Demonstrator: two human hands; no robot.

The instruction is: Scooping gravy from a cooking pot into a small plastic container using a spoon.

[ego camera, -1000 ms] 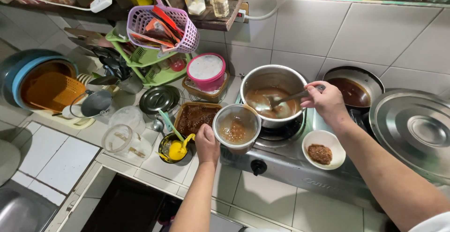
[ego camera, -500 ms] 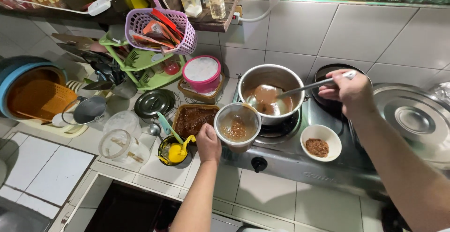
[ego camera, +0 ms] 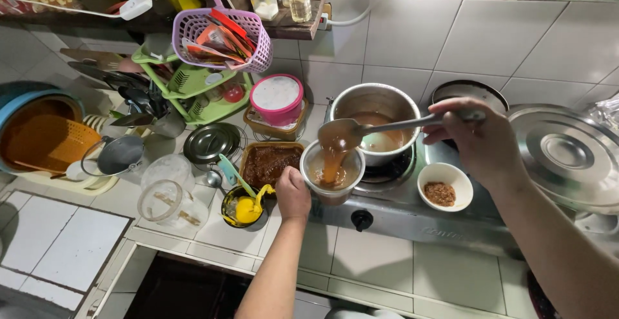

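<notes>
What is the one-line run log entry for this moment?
left hand: holds bowl | right hand: tilts ladle, brown broth pours into bowl | pot: on stove

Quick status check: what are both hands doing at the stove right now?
Left hand grips clear cup. Right hand tips ladle, brown broth pouring in. Steel pot just behind; nothing blocking.

Large steel lid [ego camera: 567, 154] cut off at right edge. Frying pan [ego camera: 469, 91] mostly hidden behind right hand [ego camera: 480, 140]. Blue basin [ego camera: 26, 96] cropped left.
</notes>
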